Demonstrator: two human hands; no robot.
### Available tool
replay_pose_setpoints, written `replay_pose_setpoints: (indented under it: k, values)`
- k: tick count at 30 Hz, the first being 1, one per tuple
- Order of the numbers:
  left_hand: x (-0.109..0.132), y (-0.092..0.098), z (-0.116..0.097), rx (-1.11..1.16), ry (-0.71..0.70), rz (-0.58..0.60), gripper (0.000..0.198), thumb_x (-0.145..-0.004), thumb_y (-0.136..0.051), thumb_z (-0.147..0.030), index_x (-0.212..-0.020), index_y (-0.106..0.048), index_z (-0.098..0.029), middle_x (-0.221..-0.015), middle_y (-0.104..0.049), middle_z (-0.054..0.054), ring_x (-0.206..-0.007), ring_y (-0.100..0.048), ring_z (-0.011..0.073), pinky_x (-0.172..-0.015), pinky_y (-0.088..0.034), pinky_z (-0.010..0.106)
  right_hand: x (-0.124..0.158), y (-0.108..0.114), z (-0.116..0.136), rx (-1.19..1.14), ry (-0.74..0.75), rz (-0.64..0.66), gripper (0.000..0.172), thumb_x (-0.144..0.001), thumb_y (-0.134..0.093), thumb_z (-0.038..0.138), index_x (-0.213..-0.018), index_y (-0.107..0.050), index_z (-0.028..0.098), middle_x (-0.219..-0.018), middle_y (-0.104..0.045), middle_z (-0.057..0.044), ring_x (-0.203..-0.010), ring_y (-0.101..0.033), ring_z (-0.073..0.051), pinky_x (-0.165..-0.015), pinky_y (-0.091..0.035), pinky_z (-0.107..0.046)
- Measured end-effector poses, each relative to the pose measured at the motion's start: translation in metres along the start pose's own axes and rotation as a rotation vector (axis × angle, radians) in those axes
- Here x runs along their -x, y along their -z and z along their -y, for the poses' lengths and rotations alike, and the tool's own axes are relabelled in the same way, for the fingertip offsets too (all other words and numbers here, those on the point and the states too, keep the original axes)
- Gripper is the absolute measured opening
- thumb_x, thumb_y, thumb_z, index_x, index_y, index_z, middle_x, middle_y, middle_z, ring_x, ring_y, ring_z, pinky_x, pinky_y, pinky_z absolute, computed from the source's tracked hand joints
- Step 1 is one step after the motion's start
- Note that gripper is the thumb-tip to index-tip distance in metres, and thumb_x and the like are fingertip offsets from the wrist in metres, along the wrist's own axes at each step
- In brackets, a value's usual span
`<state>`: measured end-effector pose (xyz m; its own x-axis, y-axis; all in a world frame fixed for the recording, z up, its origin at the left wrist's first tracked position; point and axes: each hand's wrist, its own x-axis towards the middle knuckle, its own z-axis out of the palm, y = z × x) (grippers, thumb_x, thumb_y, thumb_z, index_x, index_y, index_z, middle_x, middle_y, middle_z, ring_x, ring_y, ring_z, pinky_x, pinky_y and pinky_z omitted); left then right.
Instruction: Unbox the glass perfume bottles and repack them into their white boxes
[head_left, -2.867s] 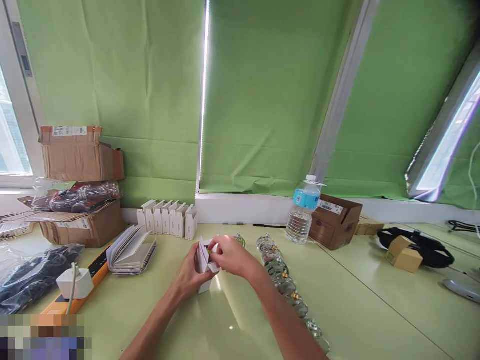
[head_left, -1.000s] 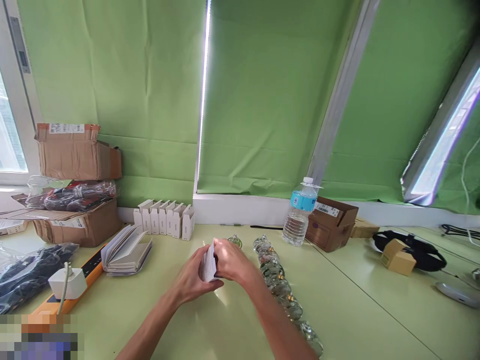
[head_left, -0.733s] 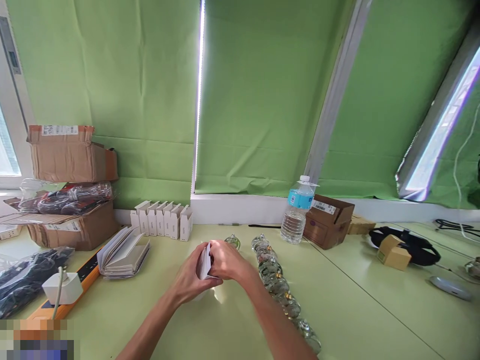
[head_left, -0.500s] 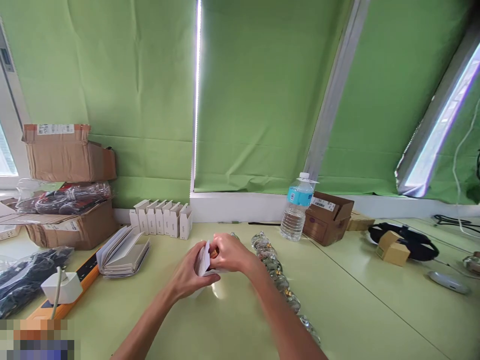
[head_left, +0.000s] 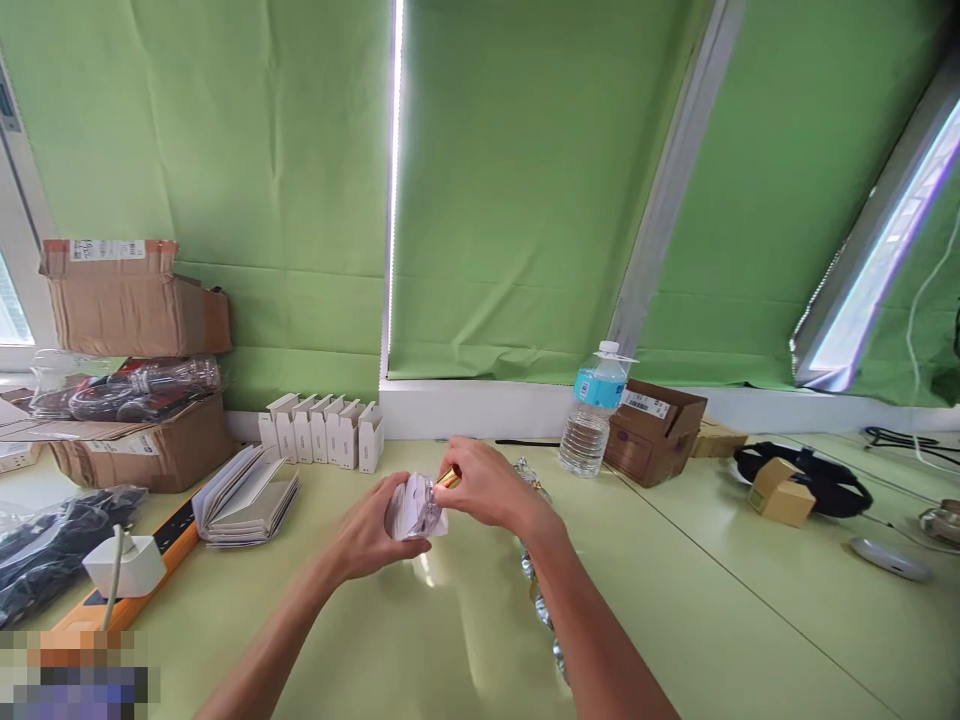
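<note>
Up and to the right, the right hand (head_left: 484, 482) has shifted, fingers pinched on one gold-coloured piece (head_left: 449, 477) at one white box (head_left: 400, 511). Left hand (head_left: 366, 535) wraps around that box above the worktop (head_left: 697, 600). Beyond stand perhaps seven overlapping white cartons (head_left: 327, 435) and, farther right, one water bottle (head_left: 583, 440).

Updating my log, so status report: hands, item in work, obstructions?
Left hand holds small white cardboard box. Right hand pinches shiny gold-coloured piece close to it. View obstruction: right forearm partly hides row of clear, glassy pieces.
</note>
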<state>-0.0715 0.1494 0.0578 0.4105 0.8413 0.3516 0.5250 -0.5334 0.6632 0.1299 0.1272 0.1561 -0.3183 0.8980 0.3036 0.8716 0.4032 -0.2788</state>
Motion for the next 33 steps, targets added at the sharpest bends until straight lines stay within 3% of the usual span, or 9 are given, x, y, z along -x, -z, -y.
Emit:
replay_pose_setpoints:
  k: [4, 7, 10, 13, 17, 20, 22, 26, 33]
  values:
    - [-0.001, 0.01, 0.026, -0.203, 0.113, -0.052, 0.07, -0.069, -0.07, -0.054, -0.128, -0.047, -0.025, -0.119, -0.06, 0.009, -0.105, -0.059, 0.0303, -0.082, -0.046, 0.036, 0.004, 0.006, -0.002, 0.068, -0.028, -0.023, 0.012, -0.073, -0.063, 0.03, -0.068, -0.064, 0.019, -0.08, -0.062, -0.002, -0.07, -0.054, -0.013, -0.056, -0.03, -0.024]
    - [-0.001, 0.014, 0.043, -0.426, 0.231, -0.096, 0.082, -0.068, -0.066, -0.062, -0.133, -0.044, -0.019, -0.124, -0.057, 0.016, -0.115, -0.054, 0.0378, -0.092, -0.042, 0.045, 0.002, -0.003, -0.001, 0.178, -0.056, 0.069, 0.013, -0.071, -0.065, 0.029, -0.062, -0.064, 0.02, -0.076, -0.064, -0.005, -0.066, -0.055, -0.015, -0.051, -0.026, -0.026]
    - [-0.002, 0.013, 0.051, -0.557, 0.195, -0.156, 0.095, -0.065, -0.067, -0.069, -0.138, -0.041, -0.013, -0.141, -0.043, 0.023, -0.133, -0.036, 0.043, -0.107, -0.028, 0.054, -0.003, -0.02, 0.002, 0.256, -0.093, 0.196, 0.015, -0.068, -0.069, 0.03, -0.058, -0.064, 0.021, -0.066, -0.063, -0.007, -0.058, -0.054, -0.016, -0.049, -0.024, -0.028]
    - [-0.004, 0.012, 0.045, -0.444, 0.107, -0.147, 0.08, -0.075, -0.058, -0.07, -0.135, -0.047, -0.019, -0.142, -0.046, 0.017, -0.136, -0.032, 0.0373, -0.108, -0.029, 0.051, -0.006, -0.033, 0.006, 0.252, -0.11, 0.229, 0.015, -0.066, -0.073, 0.032, -0.061, -0.065, 0.021, -0.06, -0.06, -0.005, -0.056, -0.055, -0.017, -0.048, -0.026, -0.028]
    - [-0.004, 0.012, 0.02, -0.16, 0.103, 0.059, 0.064, -0.076, -0.06, -0.066, -0.125, -0.057, -0.024, -0.111, -0.065, 0.008, -0.108, -0.058, 0.0282, -0.085, -0.047, 0.035, -0.005, -0.04, 0.012, 0.233, -0.115, 0.24, 0.017, -0.065, -0.075, 0.034, -0.073, -0.068, 0.02, -0.063, -0.062, -0.005, -0.061, -0.059, -0.02, -0.05, -0.031, -0.027]
    - [-0.002, 0.008, 0.004, -0.037, 0.11, 0.275, 0.065, -0.065, -0.072, -0.062, -0.117, -0.062, -0.024, -0.097, -0.068, 0.004, -0.085, -0.064, 0.0228, -0.068, -0.047, 0.028, -0.005, -0.045, 0.018, 0.223, -0.12, 0.249, 0.018, -0.064, -0.073, 0.032, -0.078, -0.069, 0.021, -0.065, -0.063, -0.005, -0.062, -0.059, -0.02, -0.052, -0.034, -0.027]
    - [-0.001, 0.002, -0.001, 0.011, 0.105, 0.343, 0.054, -0.065, -0.073, -0.056, -0.108, -0.065, -0.024, -0.089, -0.069, 0.002, -0.077, -0.065, 0.0205, -0.062, -0.044, 0.025, -0.005, -0.048, 0.022, 0.223, -0.12, 0.258, 0.015, -0.063, -0.073, 0.031, -0.074, -0.069, 0.021, -0.064, -0.063, -0.005, -0.061, -0.059, -0.02, -0.053, -0.034, -0.027]
    - [0.0, -0.006, -0.004, 0.084, 0.093, 0.359, 0.024, -0.074, -0.065, -0.038, -0.092, -0.065, -0.023, -0.077, -0.07, -0.001, -0.066, -0.062, 0.0167, -0.058, -0.041, 0.023, -0.005, -0.052, 0.03, 0.234, -0.122, 0.254, 0.008, -0.068, -0.07, 0.026, -0.072, -0.069, 0.02, -0.067, -0.066, -0.008, -0.064, -0.062, -0.021, -0.054, -0.035, -0.027]
    - [0.002, -0.007, -0.009, 0.022, 0.075, 0.35, 0.013, -0.076, -0.055, -0.031, -0.082, -0.061, -0.021, -0.074, -0.065, -0.003, -0.063, -0.059, 0.0139, -0.054, -0.038, 0.022, 0.0, -0.035, 0.036, 0.233, -0.113, 0.223, 0.009, -0.077, -0.058, 0.018, -0.075, -0.067, 0.018, -0.076, -0.068, -0.01, -0.071, -0.065, -0.022, -0.054, -0.033, -0.027]
